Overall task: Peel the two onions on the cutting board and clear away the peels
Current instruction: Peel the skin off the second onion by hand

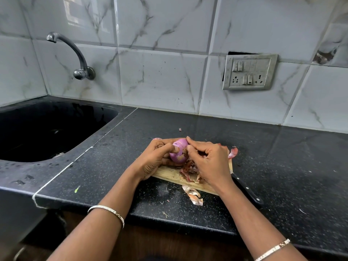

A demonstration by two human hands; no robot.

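Left grip (156,157) and right grip (209,160) hold onion (180,147) between.

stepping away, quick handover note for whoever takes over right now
Left hand holds the red onion over the cutting board; right hand pinches at its root end.
Onion mostly bare; loose peels lie on the board, a stray peel on the counter; knife beside the board.
Left: finish the root end, peel the second onion, perhaps the pink bit behind the left hand, clear the peels.
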